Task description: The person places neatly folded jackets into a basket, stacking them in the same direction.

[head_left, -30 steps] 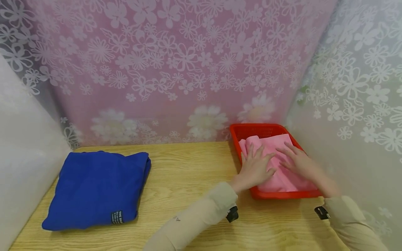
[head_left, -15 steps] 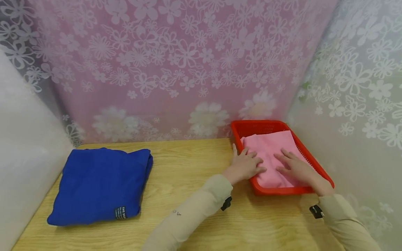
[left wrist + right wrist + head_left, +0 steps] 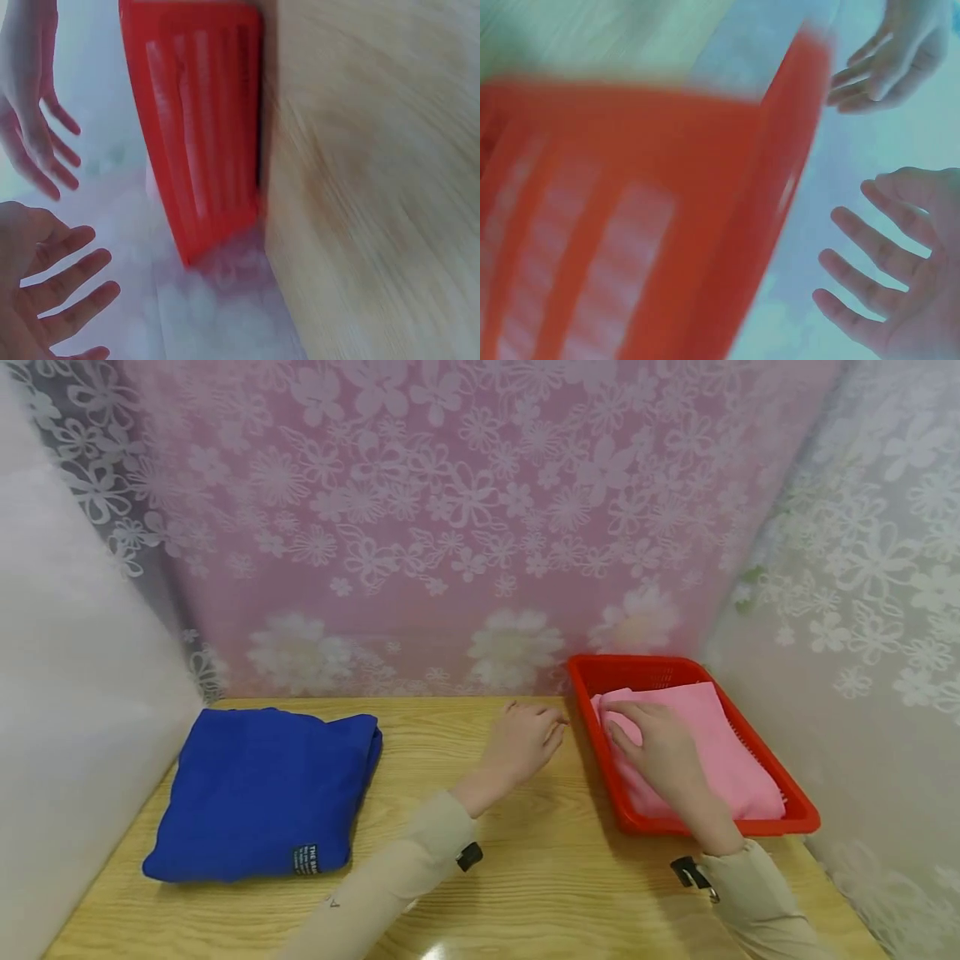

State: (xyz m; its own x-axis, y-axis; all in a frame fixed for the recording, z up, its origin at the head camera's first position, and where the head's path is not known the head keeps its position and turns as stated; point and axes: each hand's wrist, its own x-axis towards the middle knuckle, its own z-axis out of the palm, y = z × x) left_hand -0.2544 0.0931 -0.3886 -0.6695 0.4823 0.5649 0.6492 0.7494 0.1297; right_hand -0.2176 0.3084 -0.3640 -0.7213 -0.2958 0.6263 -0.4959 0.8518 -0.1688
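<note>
Folded pink cloth (image 3: 723, 752) lies inside a red plastic basket (image 3: 798, 814) at the right of the table. In the head view my right hand (image 3: 663, 756) is over the left part of the cloth, fingers loosely bent and holding nothing. The right wrist view shows that hand's fingers spread above the rim. My left hand (image 3: 521, 739) hovers outside the basket, left of its wall, with relaxed fingers and nothing in them. Its spread fingers show in the left wrist view too, with the slotted basket side (image 3: 199, 112) beyond.
A folded blue garment (image 3: 262, 793) with a dark label lies at the left of the wooden table (image 3: 450, 735). A pink flowered curtain (image 3: 450, 527) stands behind, and a pale flowered sheet (image 3: 862, 652) rises close along the basket's right.
Both hands were pressing on the pink cloth. The left hand has since lifted off and moved left out of the basket; the right has shifted left across the cloth.
</note>
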